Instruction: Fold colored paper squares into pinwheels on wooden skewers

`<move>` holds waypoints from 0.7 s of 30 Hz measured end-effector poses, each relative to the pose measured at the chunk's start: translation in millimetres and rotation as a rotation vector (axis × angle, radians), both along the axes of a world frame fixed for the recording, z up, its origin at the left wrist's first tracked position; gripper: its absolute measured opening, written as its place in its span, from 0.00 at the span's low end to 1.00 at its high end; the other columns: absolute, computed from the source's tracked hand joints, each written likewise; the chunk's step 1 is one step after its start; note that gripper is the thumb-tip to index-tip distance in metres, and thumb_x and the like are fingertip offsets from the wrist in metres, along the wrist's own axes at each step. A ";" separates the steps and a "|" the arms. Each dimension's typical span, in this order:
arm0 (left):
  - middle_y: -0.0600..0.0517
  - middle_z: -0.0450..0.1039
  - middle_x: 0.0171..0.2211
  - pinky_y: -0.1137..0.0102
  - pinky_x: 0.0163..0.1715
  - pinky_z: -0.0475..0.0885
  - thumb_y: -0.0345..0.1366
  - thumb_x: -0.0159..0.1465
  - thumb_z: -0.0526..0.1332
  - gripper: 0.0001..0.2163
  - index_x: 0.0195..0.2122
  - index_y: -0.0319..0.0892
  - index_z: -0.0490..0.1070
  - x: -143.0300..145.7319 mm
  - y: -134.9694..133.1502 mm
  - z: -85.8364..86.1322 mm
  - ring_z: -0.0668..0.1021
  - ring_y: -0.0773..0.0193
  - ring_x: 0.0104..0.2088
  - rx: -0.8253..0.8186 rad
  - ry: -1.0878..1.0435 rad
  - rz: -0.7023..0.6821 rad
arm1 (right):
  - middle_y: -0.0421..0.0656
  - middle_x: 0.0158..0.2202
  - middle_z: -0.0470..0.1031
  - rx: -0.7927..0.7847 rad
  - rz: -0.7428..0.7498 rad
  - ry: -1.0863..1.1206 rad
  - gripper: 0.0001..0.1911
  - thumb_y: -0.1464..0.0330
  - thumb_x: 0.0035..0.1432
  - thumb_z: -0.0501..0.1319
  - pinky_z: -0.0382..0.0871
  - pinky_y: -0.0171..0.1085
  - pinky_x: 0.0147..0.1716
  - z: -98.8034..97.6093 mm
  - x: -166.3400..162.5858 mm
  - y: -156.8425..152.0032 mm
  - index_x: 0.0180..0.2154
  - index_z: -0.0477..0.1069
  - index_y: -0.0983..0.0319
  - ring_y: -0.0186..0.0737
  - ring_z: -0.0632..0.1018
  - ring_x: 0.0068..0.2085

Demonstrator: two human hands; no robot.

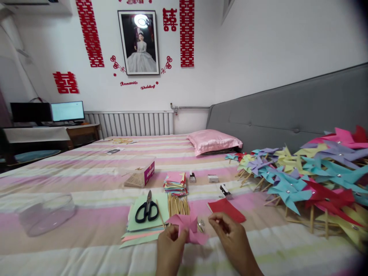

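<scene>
My left hand is closed on a pink paper pinwheel, holding it just above the striped bed cover. My right hand hovers right of the pinwheel with its fingers pinched together; what they hold is too small to make out. Small metal fasteners lie beside the pinwheel. Black scissors rest on a green paper sheet to the left. Behind the pinwheel lie a bundle of wooden sticks and a stack of coloured paper squares. A red paper square lies near my right hand.
A large heap of finished pinwheels fills the bed's right side. A clear plastic container sits at the left, a small box further back, a pink pillow by the grey headboard. A desk with monitors stands far left.
</scene>
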State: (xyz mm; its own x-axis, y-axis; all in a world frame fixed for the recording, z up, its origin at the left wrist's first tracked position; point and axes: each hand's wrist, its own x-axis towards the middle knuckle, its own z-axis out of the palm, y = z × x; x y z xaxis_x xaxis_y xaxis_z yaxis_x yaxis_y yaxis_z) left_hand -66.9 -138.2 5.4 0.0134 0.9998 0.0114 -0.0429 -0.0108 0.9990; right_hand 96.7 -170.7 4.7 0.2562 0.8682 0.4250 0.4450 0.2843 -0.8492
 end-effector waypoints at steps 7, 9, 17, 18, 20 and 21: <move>0.54 0.67 0.13 0.74 0.20 0.61 0.37 0.45 0.64 0.09 0.15 0.36 0.68 8.1 -4.8 -2.8 0.68 0.68 0.18 -0.005 -0.002 -0.080 | 0.40 0.23 0.72 0.063 0.238 -0.036 0.07 0.68 0.52 0.58 0.60 0.29 0.21 8.5 -21.3 -9.4 0.27 0.73 0.62 0.33 0.68 0.22; 0.54 0.66 0.13 0.75 0.19 0.59 0.37 0.45 0.64 0.10 0.14 0.36 0.68 8.9 -5.7 -1.3 0.67 0.69 0.17 -0.009 0.002 -0.088 | 0.41 0.24 0.72 0.071 0.262 -0.028 0.07 0.68 0.53 0.58 0.62 0.29 0.23 8.5 -21.3 -9.7 0.27 0.74 0.61 0.33 0.69 0.23; 0.53 0.68 0.13 0.75 0.20 0.60 0.39 0.41 0.68 0.12 0.15 0.35 0.70 10.3 -8.2 5.9 0.67 0.70 0.17 -0.041 -0.144 -0.195 | 0.40 0.25 0.66 0.060 0.264 0.023 0.08 0.65 0.52 0.59 0.67 0.30 0.24 3.6 -17.3 -6.0 0.28 0.76 0.59 0.35 0.71 0.27; 0.54 0.67 0.13 0.75 0.19 0.59 0.40 0.41 0.68 0.12 0.15 0.36 0.69 9.9 -8.6 6.7 0.66 0.71 0.16 -0.033 -0.147 -0.198 | 0.40 0.25 0.66 0.054 0.256 0.026 0.08 0.65 0.52 0.60 0.66 0.30 0.24 3.9 -17.2 -5.7 0.27 0.76 0.60 0.35 0.71 0.26; 0.55 0.65 0.12 0.76 0.19 0.57 0.40 0.42 0.68 0.13 0.14 0.36 0.68 8.9 -9.4 8.2 0.64 0.72 0.16 -0.020 -0.148 -0.204 | 0.40 0.24 0.67 0.043 0.245 0.034 0.07 0.65 0.50 0.61 0.66 0.30 0.23 4.7 -17.2 -5.4 0.26 0.77 0.60 0.35 0.71 0.26; 0.56 0.64 0.12 0.76 0.19 0.56 0.40 0.42 0.68 0.13 0.14 0.36 0.67 8.4 -9.7 8.6 0.64 0.72 0.16 -0.019 -0.146 -0.211 | 0.40 0.24 0.67 0.037 0.238 0.038 0.07 0.65 0.49 0.62 0.65 0.30 0.23 5.0 -17.2 -5.4 0.26 0.77 0.60 0.35 0.71 0.26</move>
